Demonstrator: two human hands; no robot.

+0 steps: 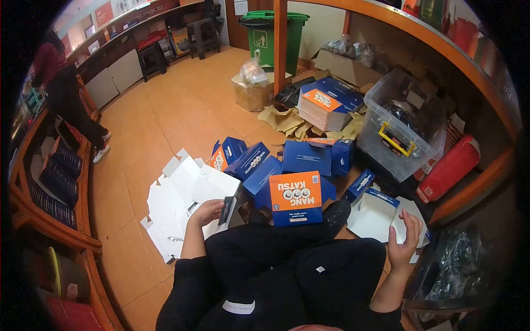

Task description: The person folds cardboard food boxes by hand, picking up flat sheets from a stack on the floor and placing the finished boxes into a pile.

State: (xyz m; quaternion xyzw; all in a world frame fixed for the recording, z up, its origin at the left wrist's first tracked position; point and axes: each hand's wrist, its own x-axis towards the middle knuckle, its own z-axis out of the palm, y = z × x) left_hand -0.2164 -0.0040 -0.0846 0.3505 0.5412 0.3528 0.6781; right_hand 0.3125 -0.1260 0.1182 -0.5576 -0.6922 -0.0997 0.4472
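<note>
My left hand (207, 212) is closed on a dark flat object (226, 209) at the edge of the white unfolded cartons (174, 193), which lie in a pile on the floor. My right hand (404, 238) is raised with its fingers apart, holding nothing, near an open white and blue box (375, 212). Between the hands, an orange and blue box (296, 198) stands in front of my crossed legs. Several folded blue boxes (307, 158) lie behind it.
A stack of flat cartons (326, 113) sits on brown paper. To its right is a clear plastic bin (395, 146) with a yellow handle. Farther back stand a green trash bin (268, 41) and a cardboard box (248, 95). Another person (66, 88) stands at the left shelves.
</note>
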